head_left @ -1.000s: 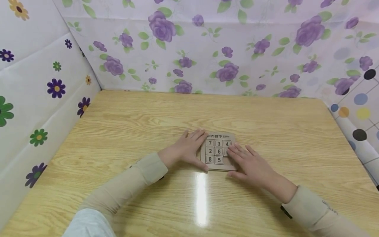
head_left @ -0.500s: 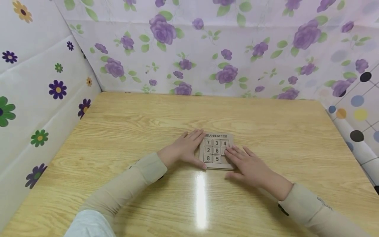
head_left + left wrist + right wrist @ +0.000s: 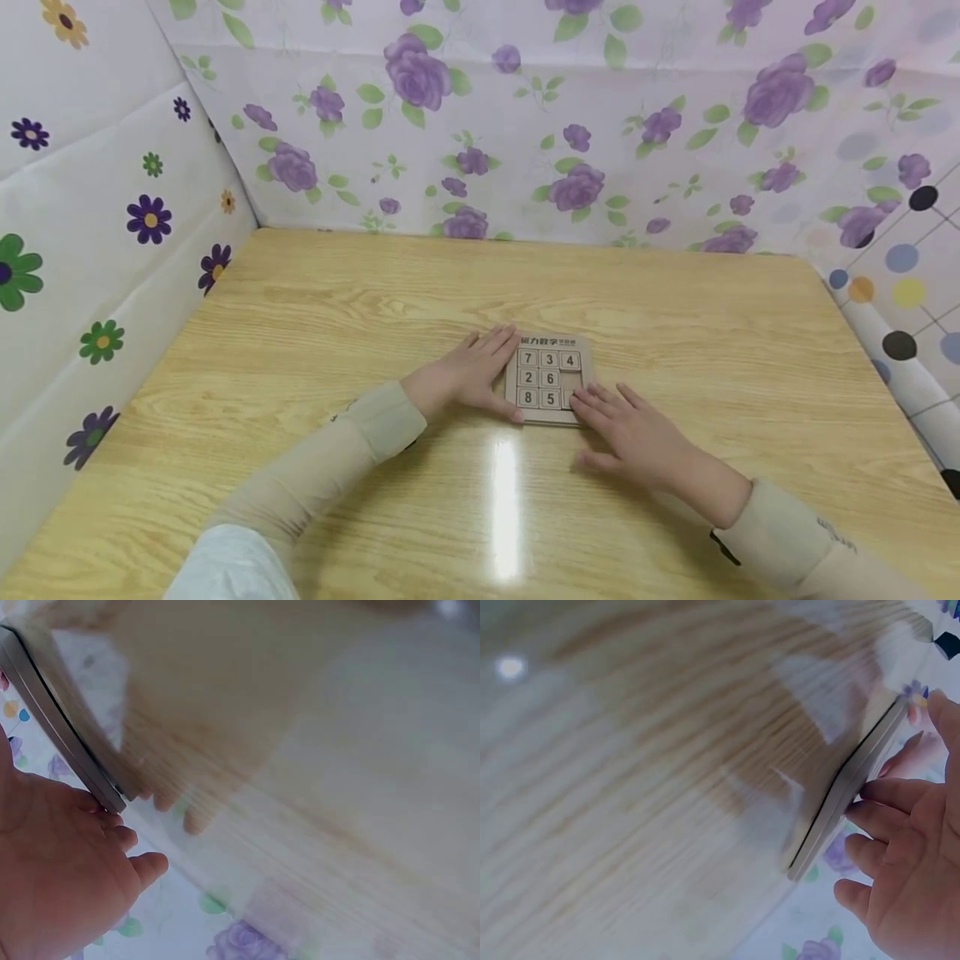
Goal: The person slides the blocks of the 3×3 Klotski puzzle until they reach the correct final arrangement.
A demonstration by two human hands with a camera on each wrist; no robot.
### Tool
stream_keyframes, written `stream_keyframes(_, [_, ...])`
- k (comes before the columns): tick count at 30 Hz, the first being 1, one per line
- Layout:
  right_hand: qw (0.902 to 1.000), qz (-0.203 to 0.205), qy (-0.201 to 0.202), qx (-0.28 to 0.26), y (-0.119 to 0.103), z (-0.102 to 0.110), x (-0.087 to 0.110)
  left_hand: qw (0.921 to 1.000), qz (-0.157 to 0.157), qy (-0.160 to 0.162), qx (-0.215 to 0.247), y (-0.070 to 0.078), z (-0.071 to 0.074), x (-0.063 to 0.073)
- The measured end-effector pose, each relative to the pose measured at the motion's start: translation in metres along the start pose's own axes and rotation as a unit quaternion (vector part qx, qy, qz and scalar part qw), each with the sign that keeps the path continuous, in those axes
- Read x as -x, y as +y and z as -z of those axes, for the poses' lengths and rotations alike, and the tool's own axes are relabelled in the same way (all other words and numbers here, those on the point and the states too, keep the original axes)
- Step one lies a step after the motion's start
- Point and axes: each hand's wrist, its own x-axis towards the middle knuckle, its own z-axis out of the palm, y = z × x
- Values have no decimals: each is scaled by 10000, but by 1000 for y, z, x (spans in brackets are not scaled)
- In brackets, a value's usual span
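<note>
A number sliding puzzle (image 3: pixel 572 379) lies flat on the wooden table. Its visible tiles read 7, 3, 4, then 2, 6, then 8, 5, with a vacant slot at the middle right. My left hand (image 3: pixel 476 375) rests along the puzzle's left edge, fingers at the far corner and thumb at the near one. The fingertips of my right hand (image 3: pixel 633 429) press on the lower-right tile (image 3: pixel 567 400) and cover its number. In the left wrist view, my fingers touch the puzzle's edge (image 3: pixel 60 724). The right wrist view shows its side (image 3: pixel 847 787) beside extended fingers.
The wooden table (image 3: pixel 360 283) has a bright glare streak near the front. A purple-flowered cloth (image 3: pixel 465 125) hangs behind it. Patterned cloths also border the left and right sides.
My right hand has drawn nearer to the front, and the tile under its fingertips has slid from the middle right to the lower right slot. The left hand keeps its place at the edge.
</note>
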Motion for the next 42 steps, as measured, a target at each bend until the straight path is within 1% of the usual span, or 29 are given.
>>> stream_keyframes(5, [10000, 53, -57, 16, -2, 3, 1, 9999, -7, -53, 129, -3, 1, 0])
stream_keyframes(7, [9999, 31, -67, -78, -1, 7, 0, 9998, -24, -73, 173, -3, 0, 0])
stream_keyframes(10, [9999, 16, 75, -153, 5, 12, -5, 9997, -41, -67, 239, -3, 0, 1])
stream_keyframes(14, [9996, -10, 235, -140, 16, 15, -16, 9997, -4, -36, 248, -2, 1, 1])
stream_keyframes(19, [9997, -73, 78, -229, 25, 11, -29, 9998, -13, -33, 196, -1, 0, 2])
stream_keyframes(26, [9991, -143, -158, -376, 28, 4, -36, 9997, 23, -53, 221, 2, 1, 2])
stream_keyframes(30, [9993, -102, -170, -304, 25, 4, -36, 9997, 66, -46, 224, 1, 2, 3])
stream_keyframes(34, [9998, 1, -127, -167, 18, 7, -29, 9998, 92, -46, 197, 1, 2, 3])
stream_keyframes(36, [9998, 29, -137, -164, 15, 7, -26, 9998, 96, -57, 185, 1, 3, 3])
stream_keyframes(42, [9994, -58, -206, -273, 12, 5, -18, 9995, 72, -98, 291, 2, 3, 2])
